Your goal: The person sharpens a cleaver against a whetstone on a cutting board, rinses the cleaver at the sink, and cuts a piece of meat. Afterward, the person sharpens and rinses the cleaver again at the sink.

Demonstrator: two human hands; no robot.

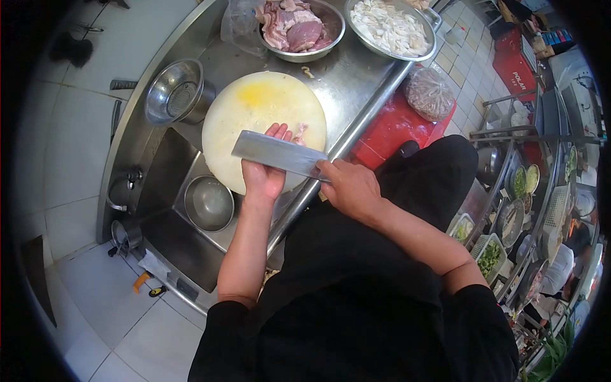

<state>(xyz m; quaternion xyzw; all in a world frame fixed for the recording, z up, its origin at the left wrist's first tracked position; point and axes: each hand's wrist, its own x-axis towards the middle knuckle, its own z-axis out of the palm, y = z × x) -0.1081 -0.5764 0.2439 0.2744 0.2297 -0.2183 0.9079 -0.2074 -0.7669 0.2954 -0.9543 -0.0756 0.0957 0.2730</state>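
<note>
My right hand [352,189] grips a cleaver [275,151] by its handle end, the broad blade lying level and pointing left. Beneath the blade is my left hand [263,177], palm up with its fingers stretched out; the blade crosses over the palm and hides part of it. Both are above a round, pale cutting board [229,121] with a yellow stain near its far side. A small piece of pink meat [301,132] lies on the board, just right of my left fingertips.
A bowl of raw meat [303,33] and a bowl of white strips [389,28] stand behind the board. Left are a perforated metal bowl [173,93] and a sink [167,169] with a bowl [209,202]. A bagged bundle [429,94] rests on a red lid [389,132].
</note>
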